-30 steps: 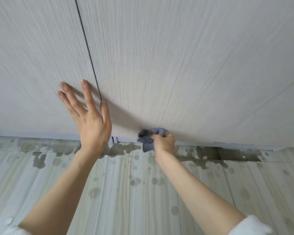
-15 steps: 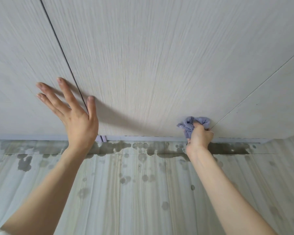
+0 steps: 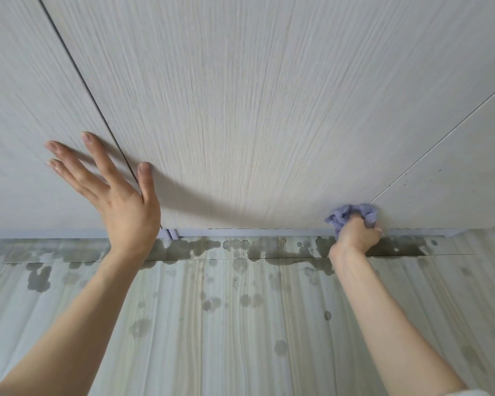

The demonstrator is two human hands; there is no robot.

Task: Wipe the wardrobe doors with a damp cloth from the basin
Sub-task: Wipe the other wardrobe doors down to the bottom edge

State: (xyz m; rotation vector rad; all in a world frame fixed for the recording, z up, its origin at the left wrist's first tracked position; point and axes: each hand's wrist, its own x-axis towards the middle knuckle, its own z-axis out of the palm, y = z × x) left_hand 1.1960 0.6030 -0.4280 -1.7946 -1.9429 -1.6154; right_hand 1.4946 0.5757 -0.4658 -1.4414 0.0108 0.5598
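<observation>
Where both forearms entered from the bottom edge, the floor [image 3: 240,324] beneath them showed pale streaked tiles dotted with dark wet spots; the wet patches [image 3: 283,250] merged into a band along the foot of the wardrobe. Left hand [image 3: 117,195]: fingers straight and spread, holding nothing, laid against the wardrobe doors [image 3: 240,110] across the dark vertical seam [image 3: 97,104] between two panels, thumb on the right panel. Right hand [image 3: 357,235]: fingers curled tightly round a bunched lilac-blue cloth [image 3: 352,214], pressing it on the lowest part of the middle door, just above the pale plinth strip [image 3: 240,232] and beside the thin seam [image 3: 440,138] to the next panel. Doors were light wood-grain; the far upper part looked blurred
</observation>
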